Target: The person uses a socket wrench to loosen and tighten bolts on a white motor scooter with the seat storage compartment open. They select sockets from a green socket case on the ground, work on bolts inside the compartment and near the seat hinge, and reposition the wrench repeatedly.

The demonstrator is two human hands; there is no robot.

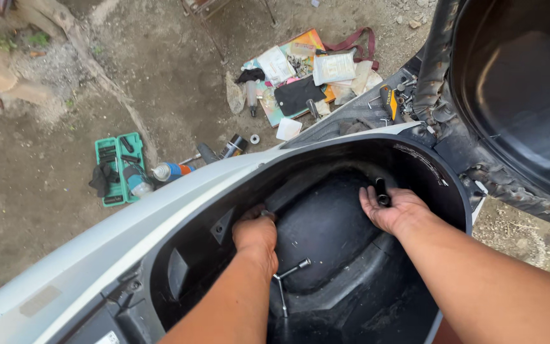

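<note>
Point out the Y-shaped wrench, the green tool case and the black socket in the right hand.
Y-wrench (282, 278): head view, on its hub where the three arms meet.
Green tool case (113, 153): head view, on its upper tray.
Black socket (382, 191): head view, mid-barrel, lying in the right hand (394, 209).

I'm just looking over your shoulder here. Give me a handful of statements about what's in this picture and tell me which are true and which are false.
1. Both hands are inside the black storage compartment of a scooter. True.
2. The right hand is empty. False: a small dark cylindrical part lies in its open palm.
3. A metal Y-shaped socket wrench lies on the compartment floor near the left hand. True.
4. The green tool tray sits inside the compartment. False: it lies on the dirt ground beside the scooter.
5. The scooter's seat is raised open. True.
</note>
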